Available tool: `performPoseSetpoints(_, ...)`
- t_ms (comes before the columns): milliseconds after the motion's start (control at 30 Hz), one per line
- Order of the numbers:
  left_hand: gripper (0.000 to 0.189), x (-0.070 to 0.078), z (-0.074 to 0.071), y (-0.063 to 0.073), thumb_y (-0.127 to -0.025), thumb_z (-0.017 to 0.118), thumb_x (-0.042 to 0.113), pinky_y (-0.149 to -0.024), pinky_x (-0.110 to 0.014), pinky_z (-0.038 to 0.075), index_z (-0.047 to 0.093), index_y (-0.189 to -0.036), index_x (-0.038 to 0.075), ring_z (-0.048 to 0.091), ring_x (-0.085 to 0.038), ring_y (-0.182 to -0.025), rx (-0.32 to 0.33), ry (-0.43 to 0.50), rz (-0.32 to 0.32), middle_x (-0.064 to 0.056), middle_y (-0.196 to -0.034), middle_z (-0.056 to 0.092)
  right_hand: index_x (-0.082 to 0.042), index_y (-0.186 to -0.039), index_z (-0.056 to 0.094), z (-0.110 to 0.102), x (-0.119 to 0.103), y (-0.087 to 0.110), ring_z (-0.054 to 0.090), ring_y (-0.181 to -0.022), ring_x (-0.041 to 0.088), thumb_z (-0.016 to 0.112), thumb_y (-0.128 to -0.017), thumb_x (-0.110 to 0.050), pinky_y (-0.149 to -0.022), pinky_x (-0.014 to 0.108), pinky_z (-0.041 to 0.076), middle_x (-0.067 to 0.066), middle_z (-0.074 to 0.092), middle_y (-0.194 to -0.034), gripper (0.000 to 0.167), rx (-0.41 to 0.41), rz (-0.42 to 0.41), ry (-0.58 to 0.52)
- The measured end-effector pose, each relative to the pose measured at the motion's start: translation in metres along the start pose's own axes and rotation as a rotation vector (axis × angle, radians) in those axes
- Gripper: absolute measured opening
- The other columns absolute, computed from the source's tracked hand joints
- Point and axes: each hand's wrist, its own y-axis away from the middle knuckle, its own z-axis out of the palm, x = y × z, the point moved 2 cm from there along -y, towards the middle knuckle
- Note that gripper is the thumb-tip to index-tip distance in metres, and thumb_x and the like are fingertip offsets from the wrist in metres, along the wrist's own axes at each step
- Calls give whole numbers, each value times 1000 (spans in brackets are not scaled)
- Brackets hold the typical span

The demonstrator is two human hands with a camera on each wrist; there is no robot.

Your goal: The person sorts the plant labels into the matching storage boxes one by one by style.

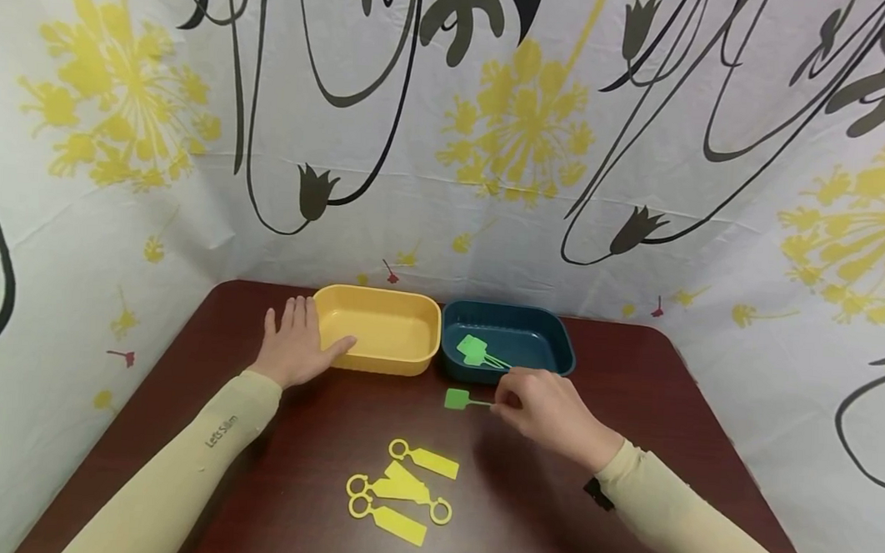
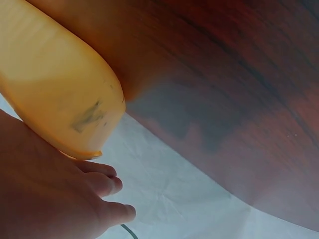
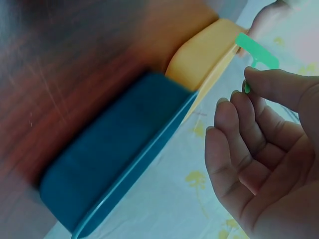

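Observation:
My right hand (image 1: 548, 411) pinches the thin stem of a green plastic tag (image 1: 456, 399) between thumb and forefinger, just in front of the dark blue bin (image 1: 508, 377). In the right wrist view the tag's flat square head (image 3: 256, 51) sticks out beyond the fingertips. Several similar green tags (image 1: 473, 350) lie inside the blue bin. My left hand (image 1: 294, 345) rests with straight, spread fingers against the left end of the yellow bin (image 1: 378, 363), its thumb over the front rim. In the left wrist view the fingers lie along that bin's rim.
Several yellow ring-ended tags (image 1: 398, 526) lie in a loose, partly overlapping cluster on the dark red-brown table (image 1: 288, 502). Both bins stand side by side near its back edge. A white patterned cloth (image 1: 417, 183) hangs behind and around the table.

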Motion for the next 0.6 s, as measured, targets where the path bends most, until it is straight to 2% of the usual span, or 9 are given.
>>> performPoseSetpoints(367, 120, 0, 2, 2, -88, 29, 86, -113, -67, -7, 8, -156, -11, 7, -49, -149, 34, 20, 12, -33, -161, 11, -27, -83, 71, -12, 27, -28, 52, -63, 0, 81, -88, -24, -55, 25, 46, -17, 58, -76, 11, 22, 39, 3)
performPoseSetpoints(600, 121, 0, 4, 3, -87, 27, 87, -113, -67, -8, 6, -157, -9, 5, -49, -149, 45, 9, 19, -32, -162, 8, -23, -87, 75, -13, 42, -41, 55, -65, 2, 79, -90, -23, -58, 28, 50, -15, 62, -80, 4, -9, 87, -27)
